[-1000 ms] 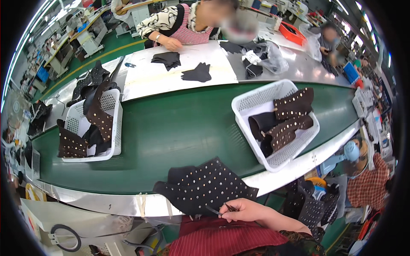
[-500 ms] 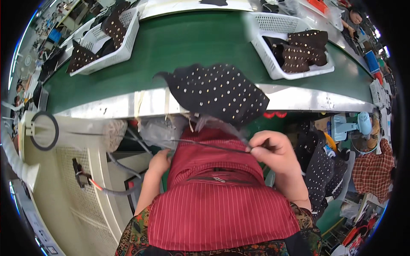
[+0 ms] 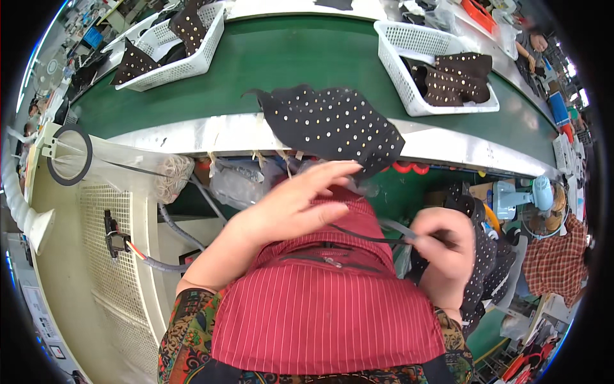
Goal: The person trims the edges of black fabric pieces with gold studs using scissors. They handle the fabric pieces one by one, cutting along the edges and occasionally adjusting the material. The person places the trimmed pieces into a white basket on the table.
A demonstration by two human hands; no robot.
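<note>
My right hand (image 3: 444,246) is closed in a pinch on a thin black strip (image 3: 368,238) above my red striped apron (image 3: 326,313). From that pinch the strip runs left and passes beneath my left hand (image 3: 300,208). My left fingers are stretched out, with the thumb apart; no firm hold shows. A blurred grey piece lies close to the right fingertips; I cannot make out its kind. Beyond the left fingertips, a black fabric piece (image 3: 329,125) dotted with shiny studs hangs over the metal edge of the green table (image 3: 288,51).
White baskets (image 3: 441,112) (image 3: 211,57) hold studded dark pieces. At left, a black ring (image 3: 69,155) holds a clear bag (image 3: 121,163) with pale cords, beside a cream mesh panel (image 3: 115,275). More dotted fabric (image 3: 486,256) hangs right, near a blue fan (image 3: 543,193).
My left hand has risen from beside the apron to the middle, over the strip. My right hand has moved right and slightly down, still pinching the strip.
</note>
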